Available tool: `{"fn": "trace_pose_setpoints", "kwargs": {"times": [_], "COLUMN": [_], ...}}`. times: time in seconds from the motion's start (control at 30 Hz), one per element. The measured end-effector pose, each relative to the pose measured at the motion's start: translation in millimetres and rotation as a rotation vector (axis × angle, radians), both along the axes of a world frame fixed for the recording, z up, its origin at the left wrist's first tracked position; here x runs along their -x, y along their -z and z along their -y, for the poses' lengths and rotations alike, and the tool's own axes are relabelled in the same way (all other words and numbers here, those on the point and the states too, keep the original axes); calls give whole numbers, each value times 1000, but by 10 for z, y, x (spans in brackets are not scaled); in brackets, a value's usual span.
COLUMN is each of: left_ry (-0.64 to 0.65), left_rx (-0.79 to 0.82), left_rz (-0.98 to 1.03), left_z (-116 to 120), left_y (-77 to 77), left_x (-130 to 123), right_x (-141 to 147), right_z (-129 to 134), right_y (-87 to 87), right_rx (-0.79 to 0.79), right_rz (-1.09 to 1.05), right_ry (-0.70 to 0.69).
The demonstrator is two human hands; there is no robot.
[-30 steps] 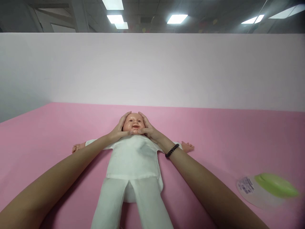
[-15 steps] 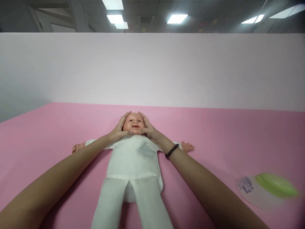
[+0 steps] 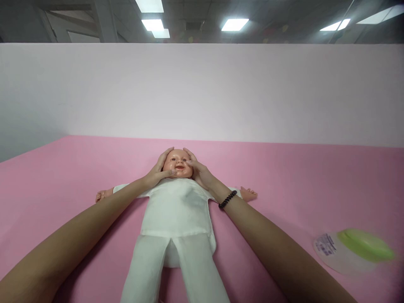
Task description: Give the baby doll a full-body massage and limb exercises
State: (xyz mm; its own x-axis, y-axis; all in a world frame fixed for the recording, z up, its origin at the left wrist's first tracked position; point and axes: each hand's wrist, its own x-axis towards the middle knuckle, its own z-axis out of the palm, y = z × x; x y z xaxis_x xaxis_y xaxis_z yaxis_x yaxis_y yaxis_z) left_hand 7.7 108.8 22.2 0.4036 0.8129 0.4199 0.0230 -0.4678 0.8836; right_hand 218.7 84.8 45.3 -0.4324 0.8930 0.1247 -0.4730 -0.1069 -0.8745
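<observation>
Doll (image 3: 178, 206) face-up, head (image 3: 179, 154) toward table's (image 3: 284, 181) far edge | left hand (image 3: 156, 173), right hand (image 3: 201, 173) gripping head's sides between cupped palms | advisable: light, even pressure, thumbs (image 3: 169, 173) clear of eyes (image 3: 173, 160)

left hand (image 3: 155, 174), right hand (image 3: 202, 174) cupping doll head (image 3: 176, 163) (upturned)

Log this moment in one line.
doll: face up | left hand: cupping head | right hand: cupping opposite side | bottle: right of doll
</observation>
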Motion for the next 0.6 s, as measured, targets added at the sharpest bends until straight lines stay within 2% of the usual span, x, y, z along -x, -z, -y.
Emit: {"fn": "trace_pose_setpoints", "kwargs": {"times": [0.37, 0.6], "left_ry": [-10, -34], "left_rx": [35, 68], "left_rz": [12, 34], "left_z": [60, 123], "left_y": [-31, -80], "left_x": [-40, -76], "right_x": [27, 30], "right_z": [50, -10], "right_y": [-50, 2], "right_rx": [-4, -12], "right_rz": [59, 54], "right_ry": [26, 30]}}
